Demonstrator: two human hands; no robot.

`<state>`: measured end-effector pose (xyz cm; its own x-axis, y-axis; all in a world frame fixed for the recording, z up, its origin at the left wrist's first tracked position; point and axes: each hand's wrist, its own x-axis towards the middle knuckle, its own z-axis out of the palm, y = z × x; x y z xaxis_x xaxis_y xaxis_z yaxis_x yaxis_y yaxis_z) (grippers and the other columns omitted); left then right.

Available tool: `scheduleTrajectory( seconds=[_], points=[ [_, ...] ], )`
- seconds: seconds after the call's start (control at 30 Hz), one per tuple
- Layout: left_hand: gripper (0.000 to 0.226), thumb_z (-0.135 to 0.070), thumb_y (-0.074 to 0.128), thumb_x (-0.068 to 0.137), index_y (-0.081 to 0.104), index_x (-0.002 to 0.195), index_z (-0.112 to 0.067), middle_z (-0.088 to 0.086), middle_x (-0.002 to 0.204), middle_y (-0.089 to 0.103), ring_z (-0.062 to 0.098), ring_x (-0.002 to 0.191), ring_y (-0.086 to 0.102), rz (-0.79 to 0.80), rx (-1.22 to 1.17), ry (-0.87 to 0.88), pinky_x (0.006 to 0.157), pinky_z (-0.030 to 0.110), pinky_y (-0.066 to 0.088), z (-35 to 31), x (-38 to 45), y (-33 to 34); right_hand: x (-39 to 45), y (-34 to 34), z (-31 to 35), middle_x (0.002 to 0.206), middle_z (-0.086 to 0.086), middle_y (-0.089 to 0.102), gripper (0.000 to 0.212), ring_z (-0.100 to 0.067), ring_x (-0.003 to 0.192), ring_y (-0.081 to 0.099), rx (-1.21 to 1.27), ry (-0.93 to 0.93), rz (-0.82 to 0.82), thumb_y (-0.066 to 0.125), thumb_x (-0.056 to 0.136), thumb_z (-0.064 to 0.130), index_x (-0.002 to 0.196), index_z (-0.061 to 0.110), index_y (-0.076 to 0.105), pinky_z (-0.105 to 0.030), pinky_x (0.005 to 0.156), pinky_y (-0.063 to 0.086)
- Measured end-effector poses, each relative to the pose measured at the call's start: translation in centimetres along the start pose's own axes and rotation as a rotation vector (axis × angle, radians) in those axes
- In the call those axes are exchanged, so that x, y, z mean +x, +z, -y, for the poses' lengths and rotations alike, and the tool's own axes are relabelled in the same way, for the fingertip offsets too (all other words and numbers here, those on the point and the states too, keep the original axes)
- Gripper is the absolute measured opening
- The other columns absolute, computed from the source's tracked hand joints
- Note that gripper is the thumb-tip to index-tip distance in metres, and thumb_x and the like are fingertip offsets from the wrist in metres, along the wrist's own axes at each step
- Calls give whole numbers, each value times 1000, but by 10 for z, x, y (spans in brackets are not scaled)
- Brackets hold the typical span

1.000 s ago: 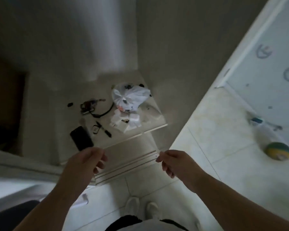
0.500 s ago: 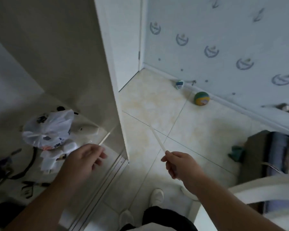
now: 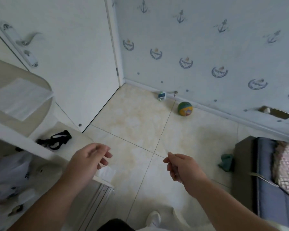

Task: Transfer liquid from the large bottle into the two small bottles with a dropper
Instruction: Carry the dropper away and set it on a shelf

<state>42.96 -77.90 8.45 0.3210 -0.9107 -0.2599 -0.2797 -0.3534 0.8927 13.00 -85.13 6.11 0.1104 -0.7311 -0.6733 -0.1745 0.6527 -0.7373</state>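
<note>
Dropper (image 3: 163, 145) motion-blurred (nearly transparent); bottles unseen.

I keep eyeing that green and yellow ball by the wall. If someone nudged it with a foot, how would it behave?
The ball would probably roll readily: it looks round and sits on smooth floor tiles. The wall's skirting board is right behind it, so a push that way would likely bounce it back. It looks like a small toy ball, probably light, though its weight cannot be seen.

Right hand (image 3: 182, 167) pinches a thin clear dropper (image 3: 163, 146) pointing up over the tiled floor (image 3: 140, 120). Left hand (image 3: 88, 158) hovers apart, fingers loosely curled; green ball (image 3: 184, 108) beside the skirting
</note>
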Motion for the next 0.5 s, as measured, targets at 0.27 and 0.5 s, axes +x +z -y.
scheduleTrajectory(
  seconds=[0.27,0.5],
  points=[
    [33,-60,57,76,75,92,-37,-2,93,77,18,75,72,-2,-63,-44,66,35,54,-45,67,41,60,-35,52,62,-4,62,34,-18,50,50,57,21,2,61,102,30,79,8,74,-33,59,34],
    [16,-38,60,87,75,83,-34,0,87,77,19,70,70,-7,-79,-64,63,33,52,-80,181,80,140,-50,110,60,-4,61,33,-18,50,50,96,35,-32,60,103,29,80,7,73,-31,57,38]
  ],
)
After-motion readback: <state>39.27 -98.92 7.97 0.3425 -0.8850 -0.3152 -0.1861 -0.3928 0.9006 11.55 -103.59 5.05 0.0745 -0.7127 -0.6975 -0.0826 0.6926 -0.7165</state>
